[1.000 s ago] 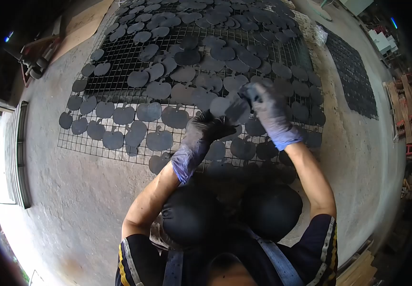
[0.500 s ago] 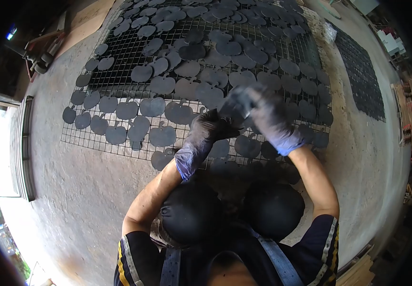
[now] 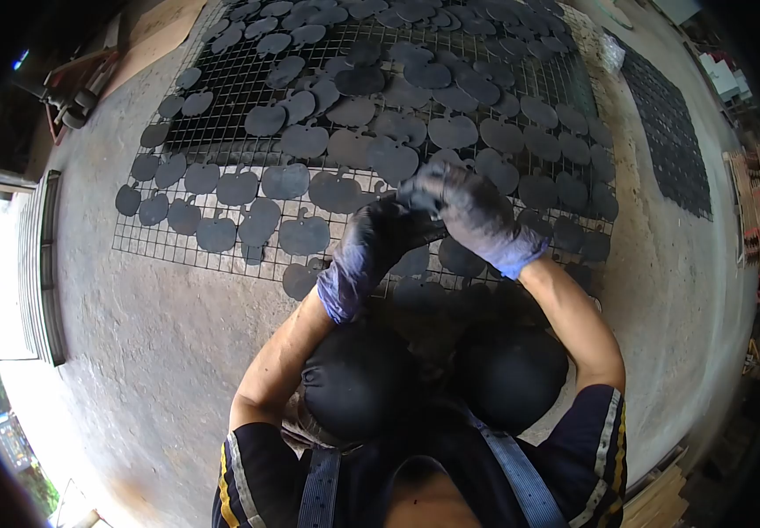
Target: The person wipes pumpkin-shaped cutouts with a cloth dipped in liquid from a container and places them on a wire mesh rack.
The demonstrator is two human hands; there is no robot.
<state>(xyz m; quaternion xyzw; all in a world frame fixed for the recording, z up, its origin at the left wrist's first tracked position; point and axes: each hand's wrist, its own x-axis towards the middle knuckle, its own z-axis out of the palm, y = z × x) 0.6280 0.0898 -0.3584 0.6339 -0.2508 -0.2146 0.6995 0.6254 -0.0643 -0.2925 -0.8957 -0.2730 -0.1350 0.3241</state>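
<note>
My left hand (image 3: 374, 236) and my right hand (image 3: 475, 209), both in dark-stained purple gloves, meet in front of me above a wire mesh. The fingers of each are closed and bent inward around something dark between them. The gloves cover most of it, so its kind cannot be made out. Beneath and around the hands, many flat, dark, pumpkin-shaped plates with short stems lie on the wire mesh (image 3: 188, 256). One such plate (image 3: 304, 235) is just left of my left hand, and another plate (image 3: 395, 158) lies just beyond my fingers.
My bent knees (image 3: 510, 377) are close below the hands. On the concrete floor (image 3: 168, 343), a second dark panel (image 3: 666, 132) lies at the right. A wheeled red-framed cart (image 3: 76, 107) stands at upper left, and stacked wooden pieces (image 3: 754, 211) line the right edge.
My right hand has moved left and inward, closing up against my left hand. The dark piece seen between the hands before is now mostly covered. The plates on the mesh stay in place.
</note>
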